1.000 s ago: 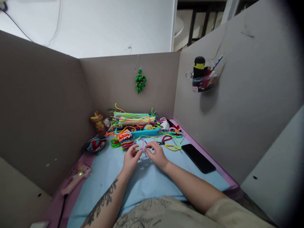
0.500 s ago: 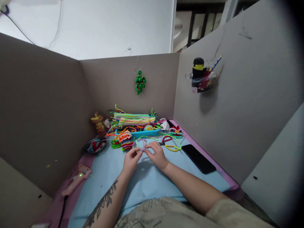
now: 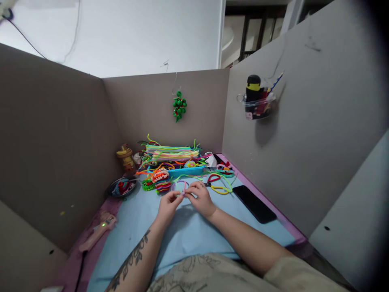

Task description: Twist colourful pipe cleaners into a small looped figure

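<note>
My left hand [image 3: 166,206] and my right hand [image 3: 200,198] meet over the light blue mat [image 3: 146,227], both pinching a small loop of pale purple and green pipe cleaner [image 3: 180,187]. The fingertips of the two hands almost touch at the loop's near end. Just beyond it lie coiled pipe-cleaner pieces in orange, red and green [image 3: 159,179]. Further back, a blue tray [image 3: 185,170] sits under a pile of straight pipe cleaners [image 3: 172,153].
A black phone [image 3: 254,203] lies on the mat to the right, with red-handled scissors [image 3: 213,178] and loose yellow and green pipe cleaners [image 3: 223,187] beside it. On the left are a pink glue gun [image 3: 96,232] and a dark dish [image 3: 120,187]. Cardboard walls enclose three sides.
The loop has been turned slightly between the fingertips. Both hands stay in the same place over the mat.
</note>
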Tool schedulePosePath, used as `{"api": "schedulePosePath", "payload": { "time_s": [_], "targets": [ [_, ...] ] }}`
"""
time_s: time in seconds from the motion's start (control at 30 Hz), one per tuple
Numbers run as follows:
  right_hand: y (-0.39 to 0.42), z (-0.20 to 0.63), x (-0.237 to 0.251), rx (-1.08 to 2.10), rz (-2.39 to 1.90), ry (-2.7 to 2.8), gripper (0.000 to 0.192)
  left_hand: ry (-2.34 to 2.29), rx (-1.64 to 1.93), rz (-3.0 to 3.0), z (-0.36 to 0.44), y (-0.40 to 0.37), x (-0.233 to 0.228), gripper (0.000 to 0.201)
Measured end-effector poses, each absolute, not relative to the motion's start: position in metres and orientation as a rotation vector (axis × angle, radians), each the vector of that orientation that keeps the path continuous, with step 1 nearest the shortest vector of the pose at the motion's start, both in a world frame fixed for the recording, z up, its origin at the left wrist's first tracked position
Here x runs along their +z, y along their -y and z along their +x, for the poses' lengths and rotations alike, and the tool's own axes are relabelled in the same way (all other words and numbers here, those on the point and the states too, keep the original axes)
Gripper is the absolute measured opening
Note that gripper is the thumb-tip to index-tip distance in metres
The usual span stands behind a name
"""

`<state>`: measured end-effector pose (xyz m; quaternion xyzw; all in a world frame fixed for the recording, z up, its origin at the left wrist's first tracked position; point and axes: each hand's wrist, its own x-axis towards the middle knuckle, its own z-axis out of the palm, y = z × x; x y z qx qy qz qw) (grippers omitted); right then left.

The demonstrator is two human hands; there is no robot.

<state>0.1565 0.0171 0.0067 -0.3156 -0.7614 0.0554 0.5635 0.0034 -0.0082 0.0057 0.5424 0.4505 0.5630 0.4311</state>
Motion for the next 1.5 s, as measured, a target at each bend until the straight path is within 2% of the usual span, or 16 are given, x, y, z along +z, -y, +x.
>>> {"api": "schedulePosePath", "payload": {
  "time_s": [0.37,0.6,0.87,1.3,1.5],
  "targets": [
    [-0.015,0.157,0.013,0.238,-0.739,1.845,0.006,-1.089,1.386,1.372,0.001,0.005,0.002,0.027],
    [-0.014,0.153,0.011,0.393,-0.796,1.694,0.011,-1.056,1.369,1.237,0.004,0.009,0.011,0.030],
    [-0.017,0.153,0.006,0.611,-0.860,1.678,0.002,-1.029,1.370,1.266,0.003,0.008,0.007,0.030],
    [-0.023,0.155,0.005,0.634,-0.873,1.736,0.005,-1.124,1.395,1.370,0.001,0.003,-0.001,0.032],
    [-0.023,0.159,0.011,0.576,-0.843,1.749,0.014,-1.182,1.539,1.215,-0.002,0.001,0.006,0.035]
  ]
}}
